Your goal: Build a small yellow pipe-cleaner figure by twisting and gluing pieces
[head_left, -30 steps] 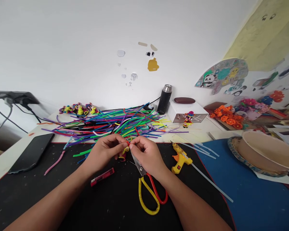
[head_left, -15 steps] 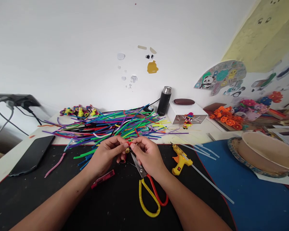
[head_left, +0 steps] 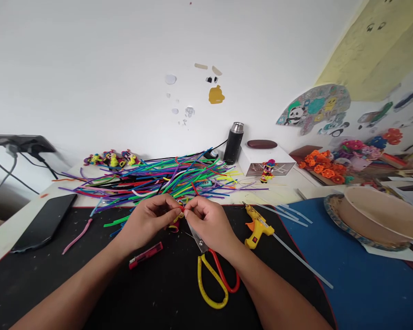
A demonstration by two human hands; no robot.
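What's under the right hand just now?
Below the right hand, the scissors lie on the black mat, pivot and yellow and red handles showing. The hand covers part of the blades; anything else beneath it can't be seen.

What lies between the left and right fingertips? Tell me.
A small red piece, held by the left hand and right hand, partly hidden, in the head view.

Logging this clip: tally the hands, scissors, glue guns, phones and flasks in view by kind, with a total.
Hands: 2, left hand and right hand, both pinching a small red piece
Scissors: 1 pair
Glue gun: 1
Phone: 1
Flask: 1
Total: 6, counting the scissors as one and leaving out the red piece
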